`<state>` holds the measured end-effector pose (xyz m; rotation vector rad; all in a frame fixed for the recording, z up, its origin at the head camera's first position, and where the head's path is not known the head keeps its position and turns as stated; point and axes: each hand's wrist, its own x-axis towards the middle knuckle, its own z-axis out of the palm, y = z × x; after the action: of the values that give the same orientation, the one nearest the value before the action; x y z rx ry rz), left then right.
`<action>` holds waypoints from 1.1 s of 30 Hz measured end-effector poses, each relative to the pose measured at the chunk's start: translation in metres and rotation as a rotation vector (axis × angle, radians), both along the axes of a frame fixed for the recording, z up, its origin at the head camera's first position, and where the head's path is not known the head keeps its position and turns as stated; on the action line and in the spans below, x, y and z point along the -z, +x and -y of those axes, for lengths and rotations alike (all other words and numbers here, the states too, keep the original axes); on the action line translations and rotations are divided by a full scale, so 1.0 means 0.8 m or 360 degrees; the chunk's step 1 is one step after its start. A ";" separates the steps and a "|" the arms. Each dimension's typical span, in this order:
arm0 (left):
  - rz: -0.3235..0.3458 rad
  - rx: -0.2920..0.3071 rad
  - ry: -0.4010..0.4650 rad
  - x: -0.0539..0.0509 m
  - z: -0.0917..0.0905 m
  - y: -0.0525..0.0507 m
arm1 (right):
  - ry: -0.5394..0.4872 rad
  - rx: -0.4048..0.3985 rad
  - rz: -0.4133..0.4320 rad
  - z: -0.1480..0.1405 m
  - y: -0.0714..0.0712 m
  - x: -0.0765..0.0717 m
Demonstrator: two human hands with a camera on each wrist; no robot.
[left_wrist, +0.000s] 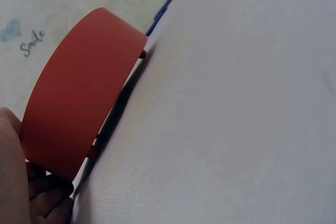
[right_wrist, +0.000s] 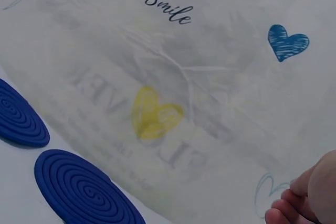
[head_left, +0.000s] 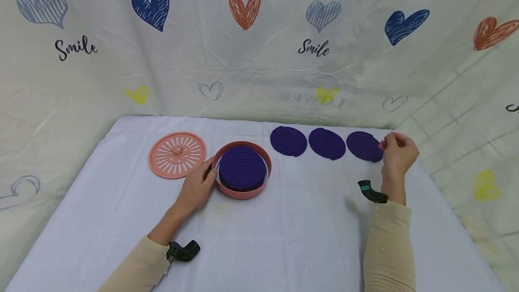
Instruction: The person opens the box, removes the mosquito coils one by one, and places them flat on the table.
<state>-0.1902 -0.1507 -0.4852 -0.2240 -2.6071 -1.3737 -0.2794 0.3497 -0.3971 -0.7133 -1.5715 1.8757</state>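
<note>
My left hand grips the left side of a round pink-red mosquito coil holder, its thumb at the rim. In the left wrist view, fingers curl beneath the holder's wall, and small feet show on its underside. Inside sits a stack of dark purple spiral mosquito coils. My right hand hovers at the right edge of the rightmost loose coil, fingers loosely bent, with nothing seen in them. Two more coils, a left one and a middle one, lie flat in that row.
A pink slotted lid with a knob lies left of the holder. White cloth covers the table. Behind it hangs a pale sheet printed with hearts. Black wrist mounts sit on both forearms.
</note>
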 end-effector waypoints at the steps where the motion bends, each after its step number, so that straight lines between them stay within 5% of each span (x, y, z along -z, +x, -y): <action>1: -0.0001 0.0001 0.0000 0.000 0.000 0.000 | 0.0014 -0.0005 -0.0007 0.002 0.000 -0.001; 33: -0.0032 -0.0018 -0.0005 0.004 0.000 0.000 | 0.0242 -0.0151 -0.0235 0.053 0.009 -0.034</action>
<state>-0.1905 -0.1508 -0.4883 -0.2221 -2.5905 -1.3571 -0.2719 0.3070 -0.3703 -0.4305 -1.6563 1.8077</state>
